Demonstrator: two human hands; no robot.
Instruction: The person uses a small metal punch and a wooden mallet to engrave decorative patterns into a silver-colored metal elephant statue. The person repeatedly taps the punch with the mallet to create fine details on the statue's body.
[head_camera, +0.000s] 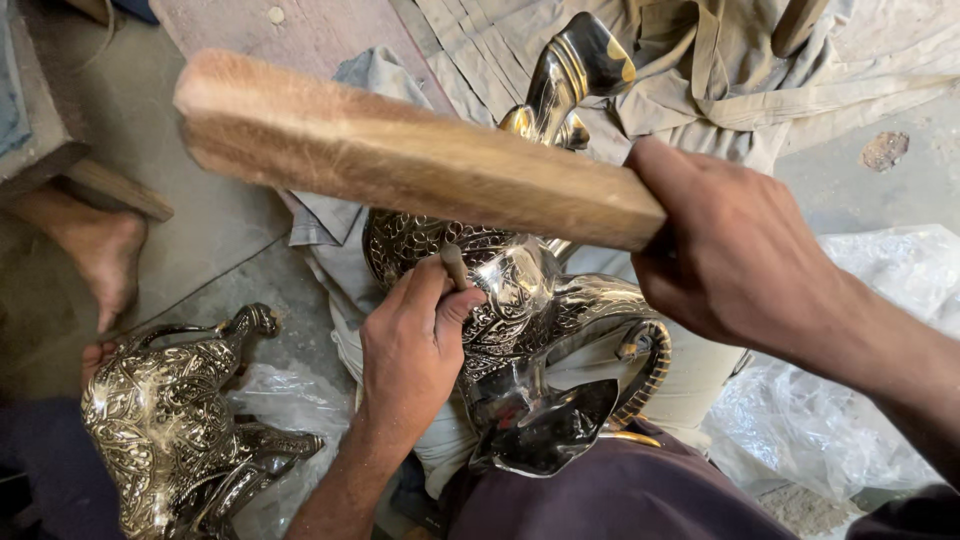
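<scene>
**A:** In the head view, what is each hand doing?

**B:** The right hand (735, 250) is wrapped around one end of a long wooden mallet (400, 150), which slants up and to the left above the work. Its fingers (690, 215) are clenched tight on the wood, a firm grip that I judge suits swinging it. The left hand (415, 350) pinches a small chisel (455, 266) between thumb and fingertips, nearly upright, with its top end showing just above the hand and below the mallet.

**A:** And where is the piece being worked?

**B:** The metal elephant (535, 320), dark and shiny with engraved patterns, lies across the person's lap on folded grey cloth (330, 215). The cloth probably cushions it and keeps it from sliding. Its tip is hidden, but the chisel seems to bear on the patterned flank. The left hand rests against the body, likely steadying both tool and figure.

**A:** Anything else nearby?

**B:** A second engraved elephant (175, 420) stands on the floor at lower left, partly on clear plastic sheeting (270, 395), well apart from both hands. A bare foot (100, 250) rests on the concrete floor (210, 220) beyond it. More crumpled plastic (850, 400) lies at the right.
</scene>
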